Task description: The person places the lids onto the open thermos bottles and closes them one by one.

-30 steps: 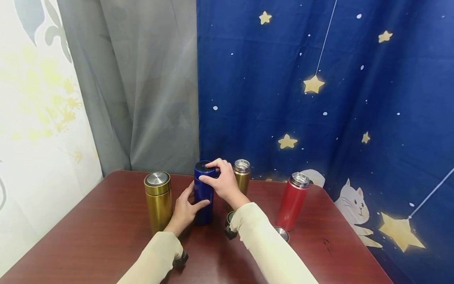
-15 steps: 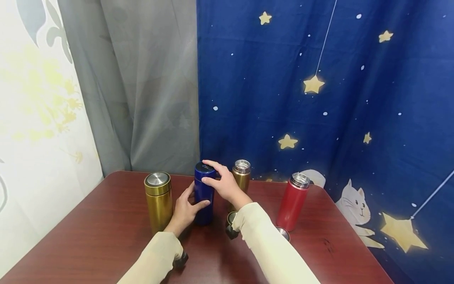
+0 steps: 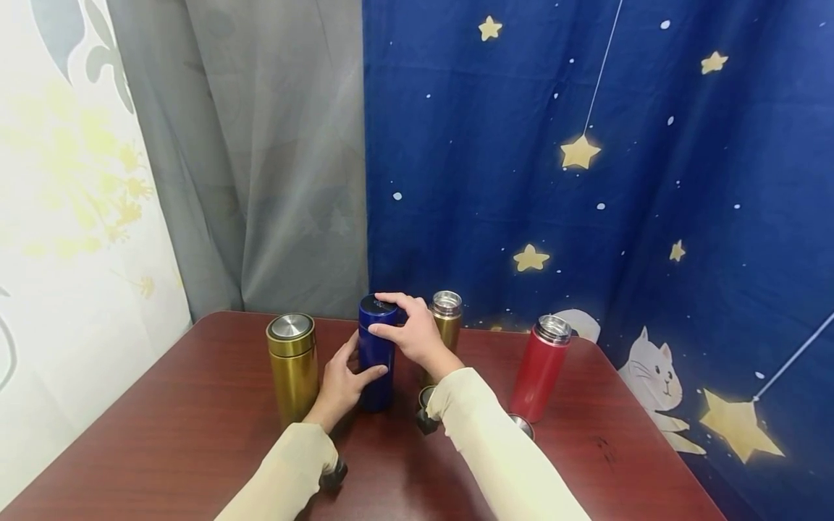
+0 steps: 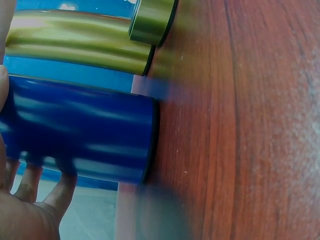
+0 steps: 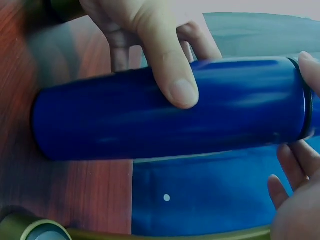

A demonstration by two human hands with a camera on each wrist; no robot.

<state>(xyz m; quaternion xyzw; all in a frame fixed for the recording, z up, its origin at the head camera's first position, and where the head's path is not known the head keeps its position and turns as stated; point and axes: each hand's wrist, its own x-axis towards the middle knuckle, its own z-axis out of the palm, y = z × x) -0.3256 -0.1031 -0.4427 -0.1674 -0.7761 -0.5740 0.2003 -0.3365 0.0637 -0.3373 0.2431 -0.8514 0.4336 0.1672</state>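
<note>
Blue flask point(image 3: 376, 354) stands upright on the tabletop point(image 3: 195, 420). Left hand point(image 3: 340, 383) grips its body; right hand point(image 3: 412, 334) grips its lid point(image 3: 378, 305). Capped gold flask point(image 3: 292, 365) stands left of it.

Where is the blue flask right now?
In the head view the blue flask stands upright near the table's back edge, between two gold flasks, left hand gripping its body, right hand gripping its lid.

No text, label, brand or number could be read on the flasks, the table or the curtains.
</note>
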